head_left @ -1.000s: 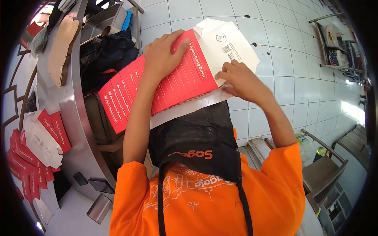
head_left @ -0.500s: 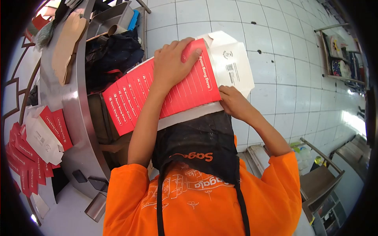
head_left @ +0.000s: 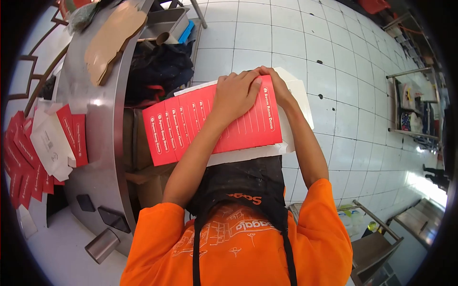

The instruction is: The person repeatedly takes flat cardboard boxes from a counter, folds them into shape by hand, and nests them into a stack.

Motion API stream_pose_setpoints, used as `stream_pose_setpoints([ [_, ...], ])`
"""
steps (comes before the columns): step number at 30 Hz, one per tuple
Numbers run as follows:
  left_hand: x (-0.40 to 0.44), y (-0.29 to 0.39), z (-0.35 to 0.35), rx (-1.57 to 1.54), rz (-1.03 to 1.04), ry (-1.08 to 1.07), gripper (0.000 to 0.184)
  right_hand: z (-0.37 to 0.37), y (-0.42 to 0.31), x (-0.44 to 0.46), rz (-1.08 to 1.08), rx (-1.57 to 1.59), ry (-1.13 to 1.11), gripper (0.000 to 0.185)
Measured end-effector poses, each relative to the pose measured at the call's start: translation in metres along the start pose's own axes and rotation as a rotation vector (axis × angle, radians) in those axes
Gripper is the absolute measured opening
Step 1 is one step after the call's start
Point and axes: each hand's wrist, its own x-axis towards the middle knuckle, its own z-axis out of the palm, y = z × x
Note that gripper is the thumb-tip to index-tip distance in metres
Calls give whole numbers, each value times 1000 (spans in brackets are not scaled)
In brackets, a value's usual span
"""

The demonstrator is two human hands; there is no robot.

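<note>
Across my lap, over the black apron [head_left: 234,178], lies a fanned stack of flat red food cartons [head_left: 200,124] with white lettering. White carton flaps [head_left: 300,97] stick out past their right side and along the near edge. My left hand [head_left: 237,97] rests on top of the red cartons, fingers stretched toward the far edge and thumb lying on the top carton. At the far right corner, my right hand [head_left: 276,86] has its fingers bent over the cartons' edge, close to my left fingertips. Part of those right fingers is hidden.
A metal table [head_left: 98,124] at the left bears brown cardboard [head_left: 114,40], two dark phones [head_left: 113,219] and a metal cup [head_left: 102,246]. More red cartons [head_left: 28,162] are piled at far left. A metal tray [head_left: 167,24] and racks [head_left: 412,105] stand around the tiled floor [head_left: 329,157].
My right hand has moved from the near right corner up to the far right corner of the cartons. My left hand stays on top, its fingers now closer together. The view has shifted.
</note>
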Motion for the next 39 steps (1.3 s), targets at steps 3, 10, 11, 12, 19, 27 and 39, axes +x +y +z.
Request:
stream_pose_setpoints([
  [3,-1,-2,2,-2,-8,-13,35,6,-6,-5,27,18,-8,52],
  [10,-1,-1,2,-11,-47,-2,36,8,8,-44,-397,-319,379,61],
  [11,-1,-1,3,-13,-47,16,36,5,12,-67,-321,-307,379,66],
  [12,-2,-2,4,-11,-45,34,36,7,19,-94,-246,-294,380,70],
  [19,-3,3,4,-8,-69,29,34,79,59,-203,-53,-474,404,52],
  [27,-11,-19,-19,-392,58,473,33,43,72,-207,-126,-616,331,71],
  [39,-237,-198,-358,682,-870,608,40,28,19,-172,-349,-568,336,67],
])
